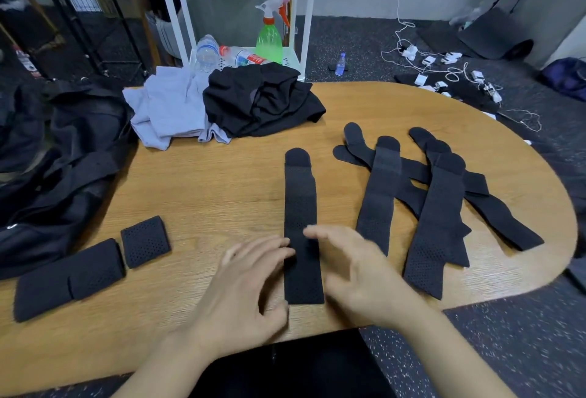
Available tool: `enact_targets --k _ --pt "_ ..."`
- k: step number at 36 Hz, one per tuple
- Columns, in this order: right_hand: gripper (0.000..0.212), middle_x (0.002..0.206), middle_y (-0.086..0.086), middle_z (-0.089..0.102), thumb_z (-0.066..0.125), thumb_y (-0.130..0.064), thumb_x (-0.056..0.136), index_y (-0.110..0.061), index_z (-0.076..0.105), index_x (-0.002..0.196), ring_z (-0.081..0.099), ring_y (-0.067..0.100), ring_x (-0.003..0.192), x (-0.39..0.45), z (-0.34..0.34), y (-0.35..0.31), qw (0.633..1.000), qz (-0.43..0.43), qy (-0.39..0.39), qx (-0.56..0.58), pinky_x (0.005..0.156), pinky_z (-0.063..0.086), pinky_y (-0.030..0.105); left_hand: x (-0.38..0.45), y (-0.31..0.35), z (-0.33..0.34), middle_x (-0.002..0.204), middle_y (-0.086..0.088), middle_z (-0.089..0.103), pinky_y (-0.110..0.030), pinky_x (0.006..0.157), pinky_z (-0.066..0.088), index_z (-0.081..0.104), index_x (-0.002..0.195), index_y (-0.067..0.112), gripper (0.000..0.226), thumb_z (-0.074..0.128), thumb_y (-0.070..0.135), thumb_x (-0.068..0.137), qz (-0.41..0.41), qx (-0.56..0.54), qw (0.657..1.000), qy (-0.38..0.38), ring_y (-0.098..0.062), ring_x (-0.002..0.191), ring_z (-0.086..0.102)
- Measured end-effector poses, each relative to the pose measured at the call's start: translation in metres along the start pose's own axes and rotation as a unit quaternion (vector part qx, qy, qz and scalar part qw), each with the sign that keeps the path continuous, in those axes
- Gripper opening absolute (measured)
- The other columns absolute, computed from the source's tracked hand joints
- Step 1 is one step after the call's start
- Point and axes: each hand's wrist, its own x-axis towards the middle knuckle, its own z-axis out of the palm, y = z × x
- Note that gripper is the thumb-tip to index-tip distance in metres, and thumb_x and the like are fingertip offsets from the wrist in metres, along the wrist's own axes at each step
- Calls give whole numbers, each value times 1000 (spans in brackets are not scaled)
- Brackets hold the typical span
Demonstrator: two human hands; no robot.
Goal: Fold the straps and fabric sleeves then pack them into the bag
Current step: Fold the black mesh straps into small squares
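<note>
Two hands: left hand (250, 283) and right hand (358, 274) hover with fingers relaxed, gripping nothing, flanking one strap.
Strap: long black perforated fabric strap (301, 226) lies flat, pointing to 12 o'clock on the oval wooden table (222, 182).
Unfolded pile: more black straps (437, 201) at 2 o'clock.
Folded pieces: black folded bundles (95, 267) at 9 o'clock.
Bag: black duffel bag (63, 156) at 10 o'clock.
</note>
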Motion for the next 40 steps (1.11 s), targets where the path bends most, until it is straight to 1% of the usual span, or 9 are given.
enact_targets --k 3,5,9,14,17,21,27,35,40 --pt "77 147 -13 39 57 -16 69 -25 42 144 26 -3 140 -13 20 9 997 -13 -40 -66 115 17 14 4 4 3 145 20 42 -26 114 13 42 141 31 75 61 49 70 3 22 998 -53 2 138 31" --pt "76 143 -13 42 55 -18 69 -25 42 143 30 -2 136 -13 27 16 997 -5 -20 -76 113 21 16 10 5 4 135 19 52 -22 109 18 41 136 34 68 58 46 72 -7 19 999 -47 1 129 41" --pt "54 118 -7 59 62 -11 79 -25 56 130 50 2 113 -1 34 24 995 34 93 -31 100 38 18 25 4 3 120 17 63 -25 95 31 44 129 33 47 54 41 84 -22 22 999 -4 -3 114 54" --pt "25 91 -3 66 69 -13 87 -23 67 110 59 6 80 17 39 20 979 89 178 43 77 47 16 40 6 2 106 21 56 -19 87 27 47 135 34 45 62 37 93 -110 -1 994 30 -5 104 55" --pt "22 88 -6 67 70 -12 87 -16 68 109 59 2 79 24 40 20 972 121 196 54 80 49 17 48 5 2 100 21 55 -24 94 39 46 140 31 51 64 35 92 -154 -18 988 19 -7 103 58" --pt "21 83 -8 66 68 -16 88 -17 69 109 61 9 81 32 41 22 968 141 205 27 81 52 31 56 5 1 95 17 61 -32 94 47 52 137 25 49 68 30 90 -172 -20 985 24 -11 99 63" --pt "21 74 -11 57 68 -18 88 -20 65 108 54 7 71 35 40 23 966 148 211 -10 75 49 27 64 6 3 88 16 64 -35 85 51 60 113 25 28 71 28 87 -189 -22 981 35 -7 86 63" --pt "31 82 -10 53 66 -19 90 -26 51 116 53 7 71 36 43 18 967 149 206 -19 74 49 30 63 7 7 98 7 58 -33 87 41 64 105 22 17 67 23 89 -131 83 987 32 -14 87 61" --pt "21 102 -1 50 62 -15 92 -15 58 112 53 18 86 29 52 21 961 34 219 -165 64 48 33 58 0 20 102 2 65 -31 80 31 73 96 15 20 57 10 86 -13 166 981 97 -20 98 57"
